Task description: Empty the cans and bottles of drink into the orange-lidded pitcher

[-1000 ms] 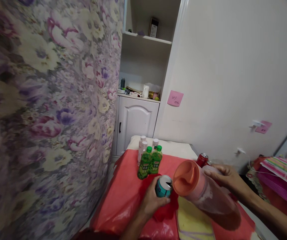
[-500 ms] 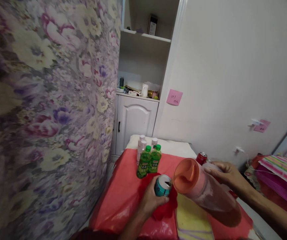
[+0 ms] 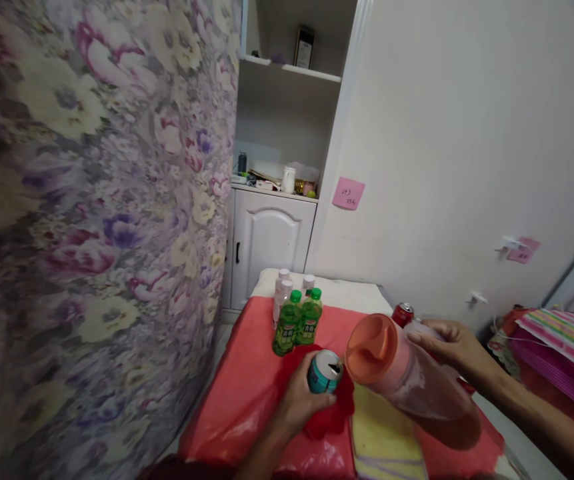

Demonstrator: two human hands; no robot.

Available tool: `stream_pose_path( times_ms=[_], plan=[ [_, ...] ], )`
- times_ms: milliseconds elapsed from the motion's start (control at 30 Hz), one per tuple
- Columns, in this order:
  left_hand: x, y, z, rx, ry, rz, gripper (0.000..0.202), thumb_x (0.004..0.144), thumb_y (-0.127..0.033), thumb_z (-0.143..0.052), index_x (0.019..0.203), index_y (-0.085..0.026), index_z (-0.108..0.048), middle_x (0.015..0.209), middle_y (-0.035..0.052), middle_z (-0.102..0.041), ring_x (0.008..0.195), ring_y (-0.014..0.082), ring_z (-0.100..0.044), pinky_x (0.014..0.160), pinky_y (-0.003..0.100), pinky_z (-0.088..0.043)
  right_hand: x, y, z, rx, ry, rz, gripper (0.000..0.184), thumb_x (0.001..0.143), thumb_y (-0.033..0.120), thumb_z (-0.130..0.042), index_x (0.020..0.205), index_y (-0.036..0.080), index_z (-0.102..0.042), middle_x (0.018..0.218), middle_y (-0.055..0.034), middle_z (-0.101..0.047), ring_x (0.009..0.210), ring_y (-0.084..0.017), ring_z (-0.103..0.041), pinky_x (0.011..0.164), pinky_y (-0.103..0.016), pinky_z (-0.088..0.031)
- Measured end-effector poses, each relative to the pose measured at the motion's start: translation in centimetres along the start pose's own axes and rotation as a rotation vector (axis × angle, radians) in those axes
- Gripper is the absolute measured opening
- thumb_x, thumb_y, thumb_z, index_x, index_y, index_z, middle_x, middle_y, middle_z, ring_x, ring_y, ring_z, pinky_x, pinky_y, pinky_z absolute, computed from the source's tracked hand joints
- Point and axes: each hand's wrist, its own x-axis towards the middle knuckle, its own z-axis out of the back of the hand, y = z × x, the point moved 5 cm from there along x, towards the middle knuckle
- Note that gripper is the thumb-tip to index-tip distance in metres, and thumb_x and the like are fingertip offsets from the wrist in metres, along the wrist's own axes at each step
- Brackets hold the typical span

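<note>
My left hand [image 3: 301, 398] is wrapped round a teal drink can [image 3: 323, 379], whose silver top has a dark opening. The can is above a red scalloped dish [image 3: 337, 421]; whether it touches the dish is hidden. My right hand [image 3: 447, 343] grips the handle of a clear pitcher [image 3: 424, 393] with brownish liquid inside. The pitcher lies tilted far over to the left, its orange lid [image 3: 371, 348] close beside the can's opening. I cannot make out clearly whether liquid runs between them.
Two green-capped bottles [image 3: 287, 328] stand behind the dish, with white-capped bottles [image 3: 283, 301] behind them. A red can [image 3: 403, 314] is behind the pitcher. A folded yellow cloth [image 3: 387, 437] lies on the red table cover [image 3: 239, 373]. A floral curtain [image 3: 91, 253] hangs at the left.
</note>
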Motion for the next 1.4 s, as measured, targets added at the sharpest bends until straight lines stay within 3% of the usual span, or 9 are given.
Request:
stream_pose_path(
  times_ms=[533,1133,1400],
  plan=[
    [0.2,0.6,-0.1,-0.024,0.034,-0.017,0.065,0.050,-0.012,-0.078,0.113,-0.023,-0.065,0.106,0.0026,-0.073,0.097,0.0258,-0.064,0.084,0.033,-0.050,0.1,-0.1,0.1,-0.031,0.001,0.007,0.051,0.077,0.065,-0.072,0.059,0.020,-0.054,0.055,0.0033,-0.045,0.055,-0.013,-0.040,0.053,-0.029,-0.030],
    [0.3,1.2,0.0,-0.049,0.049,-0.003,0.066,0.050,-0.013,-0.079,0.114,-0.021,-0.064,0.106,0.0029,-0.073,0.096,0.0239,-0.064,0.084,0.032,-0.050,0.2,-0.1,0.5,-0.079,0.007,-0.013,0.057,0.076,0.070,-0.070,0.060,0.021,-0.045,0.056,0.0062,-0.034,0.054,-0.010,-0.032,0.053,-0.028,-0.023],
    [0.2,1.1,-0.1,-0.061,0.055,-0.001,0.065,0.050,-0.014,-0.079,0.113,-0.022,-0.064,0.104,0.0027,-0.073,0.093,0.0243,-0.064,0.080,0.032,-0.049,0.1,0.1,0.4,-0.048,0.022,-0.018,0.053,0.076,0.067,-0.071,0.061,0.021,-0.049,0.055,0.0065,-0.036,0.053,-0.010,-0.033,0.052,-0.028,-0.024]
  ],
)
